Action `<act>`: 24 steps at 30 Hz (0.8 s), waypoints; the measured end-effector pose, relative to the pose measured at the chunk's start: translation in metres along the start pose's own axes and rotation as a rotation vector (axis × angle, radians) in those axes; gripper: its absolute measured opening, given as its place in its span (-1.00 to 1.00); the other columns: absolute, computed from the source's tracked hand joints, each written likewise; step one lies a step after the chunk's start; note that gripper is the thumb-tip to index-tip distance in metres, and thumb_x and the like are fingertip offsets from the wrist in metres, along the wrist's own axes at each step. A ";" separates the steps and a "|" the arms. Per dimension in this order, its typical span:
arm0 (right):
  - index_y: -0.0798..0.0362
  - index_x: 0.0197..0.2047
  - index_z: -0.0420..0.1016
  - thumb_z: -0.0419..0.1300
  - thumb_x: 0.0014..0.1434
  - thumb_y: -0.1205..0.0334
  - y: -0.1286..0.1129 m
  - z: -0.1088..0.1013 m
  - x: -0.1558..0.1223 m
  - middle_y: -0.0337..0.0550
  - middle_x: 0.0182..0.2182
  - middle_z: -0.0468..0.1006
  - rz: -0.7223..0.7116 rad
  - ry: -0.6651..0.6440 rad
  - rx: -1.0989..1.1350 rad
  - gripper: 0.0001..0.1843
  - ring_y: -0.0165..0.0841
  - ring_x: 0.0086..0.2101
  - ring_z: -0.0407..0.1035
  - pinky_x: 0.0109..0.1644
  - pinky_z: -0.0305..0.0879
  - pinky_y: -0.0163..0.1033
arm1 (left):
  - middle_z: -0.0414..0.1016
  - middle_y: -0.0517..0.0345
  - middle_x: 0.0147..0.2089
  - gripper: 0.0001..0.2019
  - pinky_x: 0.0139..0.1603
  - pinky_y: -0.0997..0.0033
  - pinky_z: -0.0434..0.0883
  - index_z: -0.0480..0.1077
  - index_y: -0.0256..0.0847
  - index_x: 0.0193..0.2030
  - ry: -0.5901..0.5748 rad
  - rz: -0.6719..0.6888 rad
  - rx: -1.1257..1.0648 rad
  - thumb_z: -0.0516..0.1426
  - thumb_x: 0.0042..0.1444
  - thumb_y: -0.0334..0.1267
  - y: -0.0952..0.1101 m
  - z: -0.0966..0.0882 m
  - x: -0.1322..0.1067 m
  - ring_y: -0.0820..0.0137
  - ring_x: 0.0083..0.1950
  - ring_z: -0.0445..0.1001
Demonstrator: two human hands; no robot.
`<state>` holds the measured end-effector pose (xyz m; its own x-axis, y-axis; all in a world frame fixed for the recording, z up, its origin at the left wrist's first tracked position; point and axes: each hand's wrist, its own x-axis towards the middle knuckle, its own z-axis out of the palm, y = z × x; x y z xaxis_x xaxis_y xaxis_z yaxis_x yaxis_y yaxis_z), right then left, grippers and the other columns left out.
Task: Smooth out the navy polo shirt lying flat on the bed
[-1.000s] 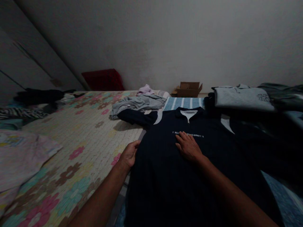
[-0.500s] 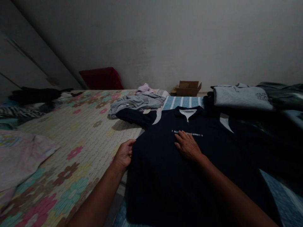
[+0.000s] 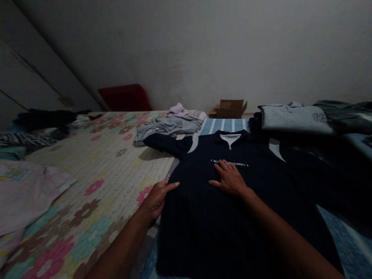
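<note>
A navy zip-collar sweatshirt [image 3: 200, 217] is spread front up, with white shoulder panels and a line of white lettering across the chest. At its left side edge is my left hand [image 3: 157, 198], thumb on top of the cloth and fingers tucked under the edge, closed on it. My right hand [image 3: 230, 179] lies flat on the chest just below the zip, fingers spread and partly covering the lettering. One sleeve reaches out to the far left; the other runs off to the right into shadow.
Beneath is a blue striped sheet [image 3: 348, 236], beside a floral bedspread [image 3: 122, 170] on the left. Grey clothes [image 3: 171, 126] lie crumpled beyond the left sleeve. A folded grey garment [image 3: 293, 118] sits far right, a cardboard box [image 3: 231, 108] by the wall, a pink garment [image 3: 31, 190] at left.
My left hand has shifted slightly nearer along the sweatshirt's edge, its thumb now stretched over the cloth. My right thumb has spread outward; that hand otherwise stays in place.
</note>
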<state>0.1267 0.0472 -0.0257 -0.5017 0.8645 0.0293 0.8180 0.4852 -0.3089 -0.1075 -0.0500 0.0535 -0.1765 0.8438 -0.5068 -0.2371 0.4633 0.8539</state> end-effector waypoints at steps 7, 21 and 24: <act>0.13 0.35 0.05 -0.12 0.20 -0.37 -0.002 -0.004 0.002 0.13 0.33 -0.02 -0.002 -0.009 0.009 -0.11 -0.05 0.30 -0.22 0.31 -0.29 0.05 | 0.61 -0.11 -0.25 -0.61 -0.22 0.11 0.55 0.43 -0.30 -0.21 -0.038 -0.102 0.038 0.37 -0.24 -0.42 -0.014 -0.014 -0.009 0.05 -0.25 0.60; 0.16 0.36 0.02 -0.13 0.21 -0.36 0.001 -0.006 0.005 0.17 0.34 -0.06 -0.017 -0.022 0.023 -0.10 -0.04 0.31 -0.27 0.31 -0.31 0.08 | 0.61 -0.13 -0.20 -0.48 -0.17 0.06 0.54 0.47 -0.30 -0.14 -0.181 -0.205 0.068 0.43 -0.35 -0.33 -0.023 -0.014 -0.051 -0.05 -0.20 0.58; 0.19 0.35 0.03 -0.14 0.22 -0.35 0.001 -0.004 0.005 0.20 0.34 -0.07 -0.021 -0.020 0.025 -0.11 -0.03 0.31 -0.27 0.31 -0.31 0.09 | 0.61 -0.15 -0.23 -0.47 -0.20 0.09 0.55 0.47 -0.32 -0.15 -0.147 -0.211 0.101 0.44 -0.36 -0.32 -0.027 -0.017 -0.052 -0.04 -0.22 0.59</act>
<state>0.1259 0.0524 -0.0220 -0.5248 0.8510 0.0170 0.7999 0.4999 -0.3320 -0.1087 -0.1105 0.0548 0.0089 0.7526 -0.6584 -0.1558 0.6514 0.7426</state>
